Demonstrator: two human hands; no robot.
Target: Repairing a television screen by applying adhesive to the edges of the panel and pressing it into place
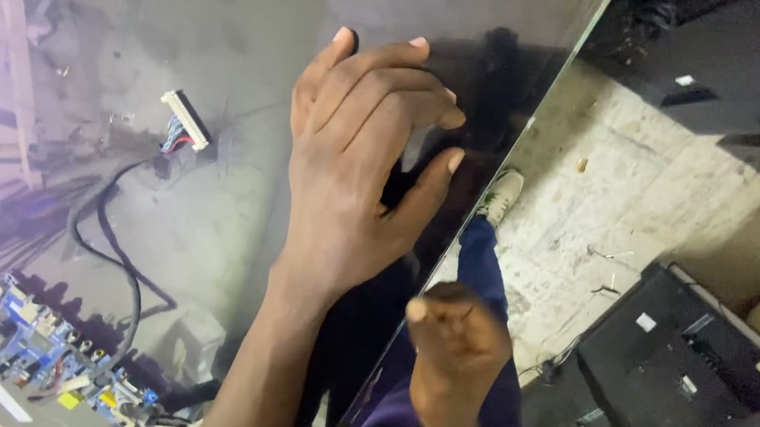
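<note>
I am seeing a large, thin, glossy dark panel [228, 60] lying tilted across the left of the scene, its straight right edge running from far right to near centre, its sheen mirroring the room.

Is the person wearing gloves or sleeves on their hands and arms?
No gloves. Both the left hand and the right hand are bare, with short, plain fingernails. No sleeves, rings, watch or bracelets show on either forearm. Below them, the person wears dark blue trousers.
</note>
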